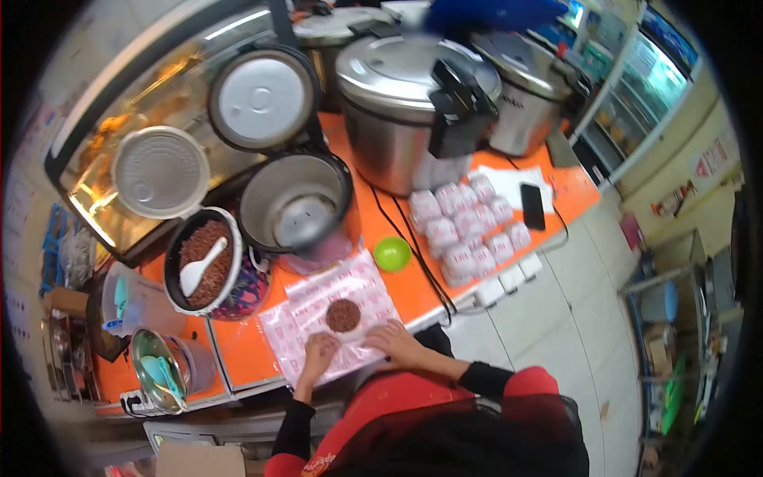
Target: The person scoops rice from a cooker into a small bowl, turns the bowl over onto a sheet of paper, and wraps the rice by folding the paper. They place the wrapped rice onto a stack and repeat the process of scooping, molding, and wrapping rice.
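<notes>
A round, flat mound of reddish-brown rice (343,316) lies on a pink-and-white printed wrapping paper (306,306), on top of a stack of the same sheets. My left hand (319,355) is at the paper's near side, below and left of the rice, its fingers closed on the sheet's edge. To the right, my right hand (396,344) rests on the paper near the rice with fingers spread. A small green bowl (392,254) sits just beyond the paper. Several wrapped parcels (459,226) are piled to the right.
At left stands a rice-filled pot (238,292) with a white rice paddle (203,266). Behind are an open cooker (262,195) and a large steel cooker (381,135). A phone (532,207), black cables (413,254) and a utensil bowl (151,342) share the orange table (262,350).
</notes>
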A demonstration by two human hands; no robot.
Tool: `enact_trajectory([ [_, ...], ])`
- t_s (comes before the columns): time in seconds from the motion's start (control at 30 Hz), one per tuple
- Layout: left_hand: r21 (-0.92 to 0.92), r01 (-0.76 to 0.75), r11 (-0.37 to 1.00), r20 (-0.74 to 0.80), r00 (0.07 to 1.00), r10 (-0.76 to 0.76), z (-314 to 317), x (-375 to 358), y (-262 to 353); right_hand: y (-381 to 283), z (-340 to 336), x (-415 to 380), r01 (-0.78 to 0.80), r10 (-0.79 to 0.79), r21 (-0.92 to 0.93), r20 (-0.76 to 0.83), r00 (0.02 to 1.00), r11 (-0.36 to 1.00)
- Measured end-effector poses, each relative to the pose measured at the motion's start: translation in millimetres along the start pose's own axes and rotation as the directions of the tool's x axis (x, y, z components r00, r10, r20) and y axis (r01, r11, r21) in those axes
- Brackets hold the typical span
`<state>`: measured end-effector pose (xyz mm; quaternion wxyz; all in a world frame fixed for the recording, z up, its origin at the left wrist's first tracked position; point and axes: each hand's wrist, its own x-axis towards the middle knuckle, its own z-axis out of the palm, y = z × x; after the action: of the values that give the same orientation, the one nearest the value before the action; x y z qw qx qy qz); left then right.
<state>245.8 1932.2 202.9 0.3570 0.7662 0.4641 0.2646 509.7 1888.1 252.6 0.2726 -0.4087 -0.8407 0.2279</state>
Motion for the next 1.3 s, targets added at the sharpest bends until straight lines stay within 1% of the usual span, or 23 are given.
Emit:
enact_trajectory([
  [0.03, -0.165, 0.187, 0.969, 0.072, 0.982, -0.177, -5.2, 4.2, 9.8, 5.6, 8.2, -3.5, -0.024, 0.024, -0.021, -0.012, 1.000, 0.999],
  [0.1, -0.299, 0.302, 0.905, 0.160, 0.951, -0.264, -10.6, 7.6, 8.1, 14.2, 8.6, -9.4, -0.094, 0.092, -0.026, -0.051, 0.994, 0.995],
  [0.17, -0.102, 0.112, 0.988, 0.260, 0.962, -0.082, -33.5, 10.7, 29.7, 27.5, 7.2, -13.8, -0.057, 0.058, 0.015, -0.131, 0.990, 0.998],
  [0.2, -0.009, 0.003, 1.000, 0.318, 0.948, 0.000, -46.8, 12.4, 44.7, 19.3, -8.7, -7.8, -0.051, 0.075, 0.100, -0.250, 0.965, 0.994],
  [0.3, 0.237, -0.017, 0.971, 0.410, 0.908, -0.084, -64.6, 12.3, 61.8, 25.8, -15.4, -6.9, -0.154, 0.243, 0.323, -0.255, 0.936, 0.934],
  [0.33, 0.234, -0.066, 0.970, 0.352, 0.936, -0.022, -61.4, 11.1, 39.0, 27.8, -15.0, -1.6, -0.130, 0.236, 0.304, -0.344, 0.909, 0.944],
  [0.4, 0.068, 0.129, 0.989, 0.064, 0.989, -0.133, -47.7, 11.5, 17.2, 34.1, -1.3, 12.5, -0.305, 0.504, 0.527, -0.289, 0.814, 0.793],
  [0.43, -0.033, 0.200, 0.979, -0.075, 0.976, -0.202, -45.1, 11.3, 9.4, 37.5, 7.9, 20.0, -0.379, 0.626, 0.623, -0.234, 0.744, 0.684],
  [0.5, -0.121, 0.322, 0.939, -0.415, 0.843, -0.343, -27.1, 27.7, 34.2, 38.3, 19.1, 41.3, -0.421, 0.602, 0.459, -0.384, 0.701, 0.783],
  [0.57, -0.053, 0.171, 0.984, -0.579, 0.797, -0.169, -15.6, 24.1, 38.7, 42.1, 21.9, 53.9, -0.481, 0.555, 0.280, -0.490, 0.673, 0.831],
  [0.6, 0.015, 0.084, 0.996, -0.627, 0.777, -0.057, -16.3, 20.8, 53.9, 39.7, 21.8, 53.3, -0.458, 0.564, 0.329, -0.481, 0.671, 0.826],
  [0.67, 0.182, -0.040, 0.983, -0.640, 0.754, 0.149, -16.1, 9.8, 61.4, 32.9, 19.8, 40.5, -0.409, 0.581, 0.423, -0.461, 0.671, 0.809],
  [0.77, 0.028, 0.048, 0.998, -0.610, 0.792, -0.021, -4.1, -6.5, 25.9, 45.9, 29.7, 17.9, -0.280, 0.410, 0.314, -0.509, 0.757, 0.907],
  [0.8, -0.167, 0.082, 0.983, -0.658, 0.733, -0.173, 2.6, -0.2, 17.4, 44.1, 28.2, 20.6, -0.307, 0.448, 0.343, -0.491, 0.747, 0.888],
  [0.87, -0.234, 0.292, 0.927, -0.612, 0.697, -0.374, 0.0, 9.9, 14.1, 41.5, 23.6, 25.6, -0.365, 0.525, 0.398, -0.445, 0.725, 0.842],
  [0.9, -0.263, 0.393, 0.881, -0.583, 0.663, -0.470, -5.4, 19.6, 20.8, 44.0, 23.4, 32.2, -0.440, 0.531, 0.300, -0.422, 0.735, 0.846],
  [0.97, 0.117, 0.484, 0.867, -0.671, 0.683, -0.290, -1.4, 28.9, 22.1, 50.3, 24.6, 49.7, -0.561, 0.548, 0.088, -0.379, 0.745, 0.823],
  [1.03, 0.414, 0.490, 0.767, -0.674, 0.732, -0.104, 10.9, 34.5, 3.1, 50.5, 26.2, 58.4, -0.565, 0.534, -0.023, -0.296, 0.792, 0.825],
  [1.07, 0.331, 0.622, 0.710, -0.611, 0.714, -0.341, 8.3, 36.0, 12.0, 46.6, 23.2, 63.6, -0.561, 0.528, -0.078, -0.251, 0.811, 0.824],
  [1.17, 0.385, 0.598, 0.703, -0.645, 0.720, -0.258, 6.9, 33.9, 16.3, 32.7, 12.0, 70.3, -0.680, 0.663, -0.094, -0.159, 0.732, 0.728],
  [1.2, 0.268, 0.623, 0.735, -0.730, 0.629, -0.268, 6.7, 32.4, 25.7, 33.0, 16.8, 66.2, -0.627, 0.581, -0.131, -0.267, 0.769, 0.768],
  [1.27, -0.291, 0.497, 0.818, -0.869, 0.219, -0.443, 38.0, 24.2, 13.2, 37.5, 24.8, 59.4, -0.513, 0.373, -0.209, -0.472, 0.799, 0.833],
  [1.3, -0.668, 0.301, 0.681, -0.658, 0.189, -0.729, 40.5, 20.4, 24.3, 33.4, 31.0, 57.3, -0.357, 0.236, -0.229, -0.428, 0.873, 0.905],
])
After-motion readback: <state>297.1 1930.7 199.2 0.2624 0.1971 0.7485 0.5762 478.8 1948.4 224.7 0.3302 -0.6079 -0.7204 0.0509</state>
